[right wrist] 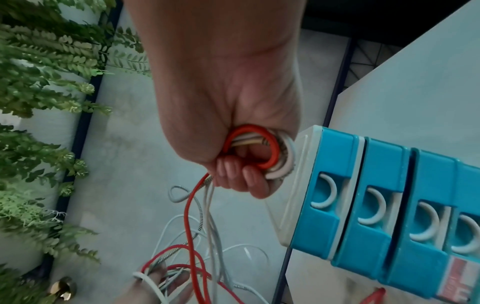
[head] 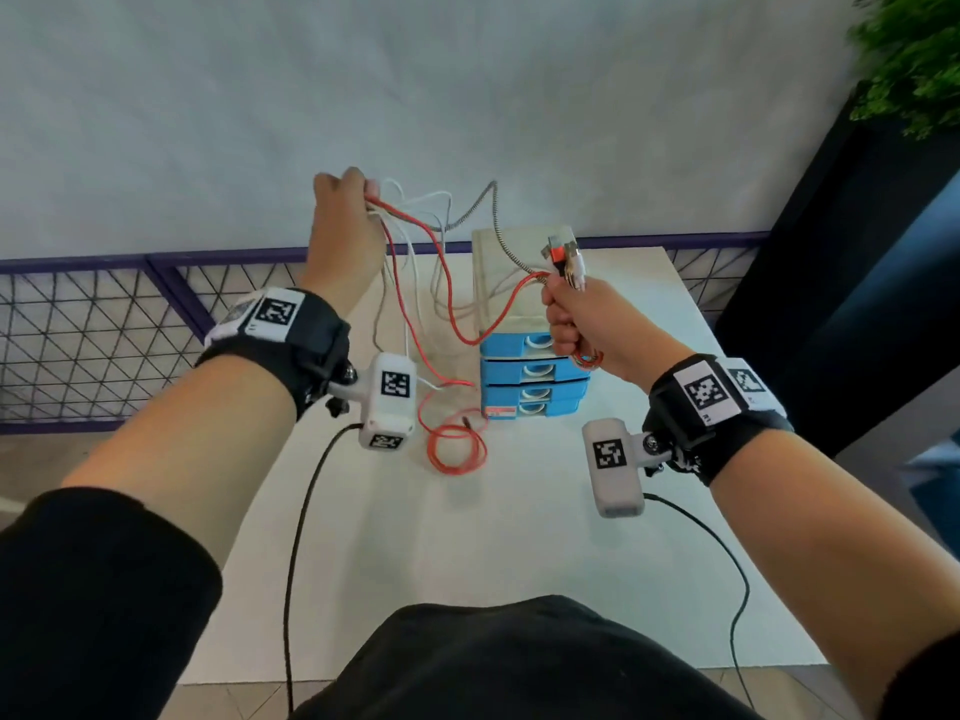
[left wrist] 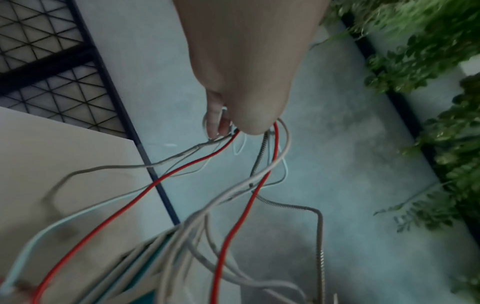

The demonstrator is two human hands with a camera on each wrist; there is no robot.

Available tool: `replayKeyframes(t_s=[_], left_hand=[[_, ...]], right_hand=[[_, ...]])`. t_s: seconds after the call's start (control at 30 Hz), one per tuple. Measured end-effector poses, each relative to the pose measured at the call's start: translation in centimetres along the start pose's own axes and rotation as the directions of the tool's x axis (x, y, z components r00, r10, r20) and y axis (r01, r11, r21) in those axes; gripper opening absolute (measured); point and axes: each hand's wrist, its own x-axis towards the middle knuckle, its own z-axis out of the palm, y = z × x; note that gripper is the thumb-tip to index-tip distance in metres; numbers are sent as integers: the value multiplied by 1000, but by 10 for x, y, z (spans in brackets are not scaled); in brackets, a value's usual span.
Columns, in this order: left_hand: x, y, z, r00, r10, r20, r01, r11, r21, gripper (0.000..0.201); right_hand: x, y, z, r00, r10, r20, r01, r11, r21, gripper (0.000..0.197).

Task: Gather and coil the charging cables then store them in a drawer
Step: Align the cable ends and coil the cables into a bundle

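Overhead, both hands [head: 343, 220] [head: 582, 324] grip charging cables [head: 441, 283].

Black sleeves [head: 104, 589] pushed up; black wrist straps [head: 317, 350] with square-coded white tags; white wrist cameras [head: 389, 402] trailing black cables [head: 306, 511].

Drawer unit [head: 524, 366] sits on the tabletop [head: 467, 563], toward its far edge, drawers stacked. Loose cable coil [head: 457, 449] lies on the tabletop just left-front of the unit. Left hand [head: 345, 220] raised left of the unit, right hand [head: 582, 324] in front of its top; cables [head: 441, 283] hang between both hands. Mesh fence [head: 93, 324] behind-left, plant [head: 914, 59] far right.
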Motion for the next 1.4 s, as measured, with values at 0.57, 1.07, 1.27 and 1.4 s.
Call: replayKeyframes(t_s=[0.57, 1.07, 1.27, 1.4], left_hand=[[-91, 30, 62, 666, -89, 741, 428, 859, -281, 62], [-108, 20, 30, 215, 221, 951, 929, 254, -269, 32], [-105, 18, 22, 209, 189, 959, 894, 361, -266, 19], [-104, 23, 24, 296, 55, 953, 786, 553, -276, 29]], right_hand=[[-27, 20, 5, 770, 325, 550, -257, 946, -200, 30], [-16, 17, 12, 974, 66, 216, -54, 997, -59, 24], [-9, 18, 6, 986, 69, 151, -65, 997, -37, 24], [-6, 25, 4, 993, 86, 76, -87, 996, 14, 25]])
